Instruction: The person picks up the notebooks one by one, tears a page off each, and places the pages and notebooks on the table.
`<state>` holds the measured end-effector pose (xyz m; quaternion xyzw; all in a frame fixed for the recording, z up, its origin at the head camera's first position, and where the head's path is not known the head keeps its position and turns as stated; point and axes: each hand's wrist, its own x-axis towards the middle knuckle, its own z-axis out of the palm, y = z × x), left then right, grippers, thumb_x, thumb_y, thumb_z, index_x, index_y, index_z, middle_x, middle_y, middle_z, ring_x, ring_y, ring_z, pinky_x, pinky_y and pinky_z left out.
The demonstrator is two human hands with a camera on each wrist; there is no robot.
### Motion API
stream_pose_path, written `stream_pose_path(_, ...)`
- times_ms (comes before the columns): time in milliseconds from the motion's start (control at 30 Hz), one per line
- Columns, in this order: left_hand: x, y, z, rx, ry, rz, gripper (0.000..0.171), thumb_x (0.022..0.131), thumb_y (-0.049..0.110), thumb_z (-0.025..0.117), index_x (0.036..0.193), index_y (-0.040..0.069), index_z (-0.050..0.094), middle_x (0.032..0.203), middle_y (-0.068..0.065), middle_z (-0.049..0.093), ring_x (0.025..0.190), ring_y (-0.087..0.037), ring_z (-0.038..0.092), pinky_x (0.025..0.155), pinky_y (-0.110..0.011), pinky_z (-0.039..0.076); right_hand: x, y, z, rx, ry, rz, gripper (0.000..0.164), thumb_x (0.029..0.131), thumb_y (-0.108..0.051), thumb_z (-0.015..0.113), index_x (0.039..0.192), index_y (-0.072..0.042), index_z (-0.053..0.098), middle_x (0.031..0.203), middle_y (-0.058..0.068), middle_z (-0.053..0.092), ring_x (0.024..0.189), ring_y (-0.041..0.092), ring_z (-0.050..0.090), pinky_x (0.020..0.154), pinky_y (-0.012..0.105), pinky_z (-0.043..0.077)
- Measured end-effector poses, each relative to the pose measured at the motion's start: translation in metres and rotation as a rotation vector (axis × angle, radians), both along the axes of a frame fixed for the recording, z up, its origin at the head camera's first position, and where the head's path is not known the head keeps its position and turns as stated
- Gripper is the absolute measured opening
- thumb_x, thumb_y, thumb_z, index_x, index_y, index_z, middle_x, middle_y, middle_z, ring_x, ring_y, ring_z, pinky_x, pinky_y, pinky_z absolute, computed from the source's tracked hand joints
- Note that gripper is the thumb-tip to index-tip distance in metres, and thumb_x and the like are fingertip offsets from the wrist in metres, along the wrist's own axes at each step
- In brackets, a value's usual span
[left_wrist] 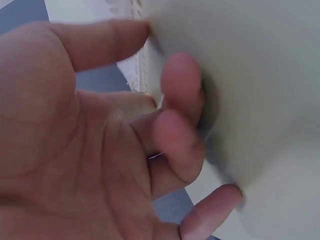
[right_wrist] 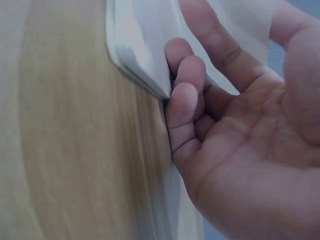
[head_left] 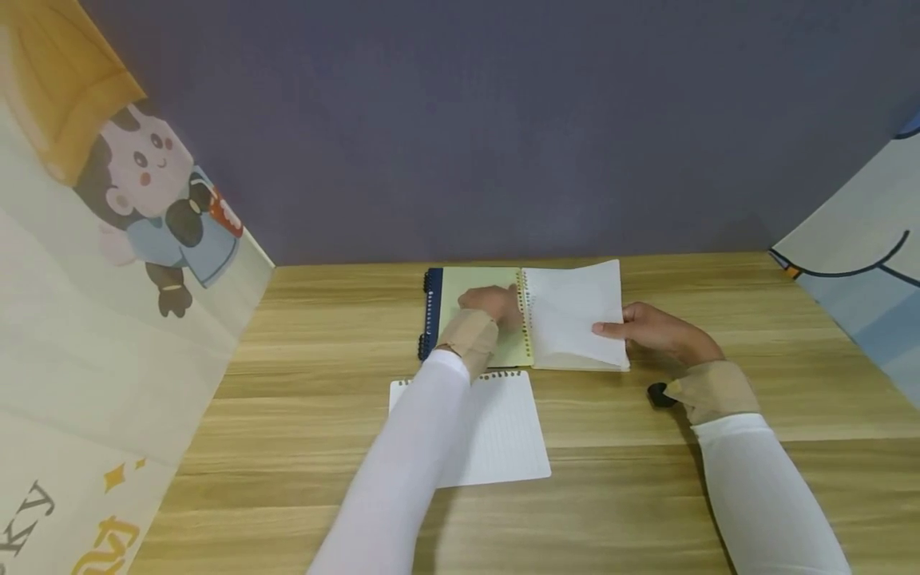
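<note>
A ring-bound notebook [head_left: 433,319] lies spread at the back of the table, with a dark blue strip at its left and a pale yellow-green page beside it. My left hand [head_left: 492,305] is over that page, next to the perforated edge; in the left wrist view its fingers are partly bent, with tips against the pale surface. At the right, my right hand [head_left: 657,331] pinches the outer edge of a white page [head_left: 575,307], thumb on top. That page bows upward at its far corner. Several bent fingers [right_wrist: 182,102] sit by the corner of the stack below.
In front of the notebook lies a loose lined sheet [head_left: 506,439] with punched holes along its top, partly covered by my left sleeve [head_left: 410,447]. A small black object [head_left: 660,395] is by my right wrist. A dark panel [head_left: 460,136] stands behind the wooden table [head_left: 309,399].
</note>
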<state>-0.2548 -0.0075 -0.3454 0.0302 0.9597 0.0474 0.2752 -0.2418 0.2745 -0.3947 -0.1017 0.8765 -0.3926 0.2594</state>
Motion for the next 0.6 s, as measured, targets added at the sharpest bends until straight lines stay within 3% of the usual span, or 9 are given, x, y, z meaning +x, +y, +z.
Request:
stream_pose_path(100, -0.006, -0.007, -0.004, 0.093, -0.093, -0.063, 0.081, 0.104, 0.041, 0.048, 0.166, 0.027, -0.001, 0.111, -0.004, 0.069, 0.084, -0.015, 0.057, 0.082, -0.028, 0.051, 0.001, 0.001, -0.002, -0.048, 0.006, 0.066, 0.034, 0.102, -0.036, 0.063, 0.113, -0.005, 0.073, 0.120, 0.002, 0.070, 0.113, 0.010, 0.060, 0.101, 0.035, 0.049)
stream_pose_path(133, -0.008, -0.010, -0.006, 0.135, -0.118, -0.075, 0.085, 0.102, 0.039, 0.052, 0.166, 0.027, -0.003, 0.091, -0.001, 0.068, 0.070, -0.013, 0.052, 0.069, -0.025, 0.048, 0.002, 0.001, -0.002, -0.063, 0.004, 0.084, 0.036, 0.102, -0.033, 0.064, 0.122, -0.004, 0.070, 0.126, 0.005, 0.069, 0.115, 0.010, 0.061, 0.102, 0.033, 0.049)
stream_pose_path(200, -0.012, -0.013, -0.011, 0.226, -0.174, -0.080, 0.093, 0.100, 0.036, 0.058, 0.165, 0.027, -0.006, 0.061, 0.005, 0.048, 0.050, -0.010, 0.035, 0.049, -0.025, 0.031, 0.003, 0.002, -0.002, -0.100, -0.001, 0.119, 0.044, 0.102, -0.028, 0.065, 0.136, -0.002, 0.061, 0.134, 0.010, 0.066, 0.117, 0.009, 0.062, 0.100, 0.028, 0.049)
stream_pose_path(267, -0.014, -0.016, -0.014, 0.278, -0.202, -0.088, 0.098, 0.098, 0.035, 0.064, 0.165, 0.027, -0.007, 0.054, 0.007, 0.041, 0.046, -0.009, 0.032, 0.046, -0.024, 0.030, 0.005, 0.003, -0.001, -0.107, 0.015, 0.146, 0.050, 0.102, -0.027, 0.065, 0.144, -0.002, 0.054, 0.140, 0.010, 0.062, 0.118, 0.004, 0.059, 0.097, 0.023, 0.049)
stream_pose_path(333, -0.013, -0.018, -0.015, 0.307, -0.213, -0.098, 0.103, 0.097, 0.037, 0.068, 0.165, 0.026, -0.008, 0.058, 0.006, 0.043, 0.049, -0.009, 0.036, 0.049, -0.025, 0.034, 0.006, 0.003, 0.000, -0.114, 0.023, 0.160, 0.052, 0.102, -0.026, 0.065, 0.146, -0.002, 0.051, 0.141, 0.011, 0.061, 0.118, 0.002, 0.057, 0.097, 0.021, 0.048)
stream_pose_path(400, -0.012, -0.019, -0.015, 0.309, -0.198, -0.098, 0.108, 0.094, 0.039, 0.073, 0.165, 0.026, -0.007, 0.071, 0.003, 0.054, 0.057, -0.011, 0.043, 0.056, -0.026, 0.040, 0.008, 0.002, 0.003, -0.106, 0.033, 0.162, 0.048, 0.102, -0.025, 0.064, 0.143, -0.001, 0.054, 0.138, 0.012, 0.063, 0.115, 0.002, 0.058, 0.095, 0.022, 0.049)
stream_pose_path(500, -0.007, -0.022, -0.013, 0.294, -0.159, -0.108, 0.114, 0.090, 0.041, 0.078, 0.166, 0.024, -0.005, 0.112, -0.006, 0.066, 0.077, -0.015, 0.057, 0.076, -0.029, 0.049, 0.012, 0.000, 0.005, -0.082, 0.057, 0.177, 0.042, 0.103, -0.024, 0.062, 0.136, 0.001, 0.060, 0.133, 0.014, 0.066, 0.114, 0.004, 0.060, 0.095, 0.023, 0.050)
stream_pose_path(600, -0.001, -0.027, -0.010, 0.300, -0.123, -0.116, 0.118, 0.085, 0.040, 0.083, 0.166, 0.022, -0.001, 0.154, -0.010, 0.049, 0.104, -0.021, 0.062, 0.098, -0.034, 0.050, 0.019, -0.004, 0.008, -0.032, 0.090, 0.188, 0.041, 0.104, -0.027, 0.061, 0.134, 0.001, 0.062, 0.133, 0.014, 0.067, 0.117, 0.007, 0.059, 0.096, 0.023, 0.049)
